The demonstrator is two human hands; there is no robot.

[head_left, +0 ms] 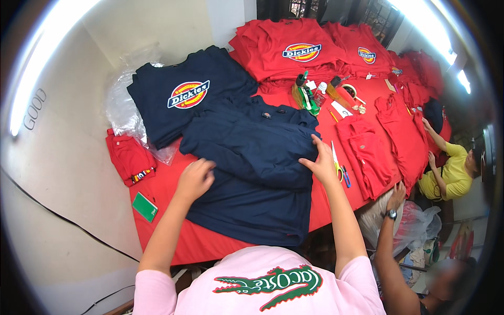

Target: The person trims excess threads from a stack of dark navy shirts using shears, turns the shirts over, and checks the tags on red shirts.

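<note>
A navy T-shirt (252,149) lies in front of me with its upper part doubled over and its lower part spread toward the table's near edge. At its left edge is my left hand (196,178), fingers loosely bent and thumb apart, with nothing visible in it. My right hand (321,161) rests at the shirt's right edge, thumb and forefinger spread wide, touching the cloth. Beyond the left hand sits a stack of navy T-shirts (157,110) with a printed chest logo. Scissors (336,164) with yellow handles and a blue snipper-like tool (346,177) lie right of my right hand.
Red cloth covers the table (220,240). Red T-shirt piles (262,50) stand at the back, with folded red garments (365,152) to the right. A green tape dispenser (310,100) is mid-table. A green booklet (144,207) lies left. Two people (454,176) work at the right.
</note>
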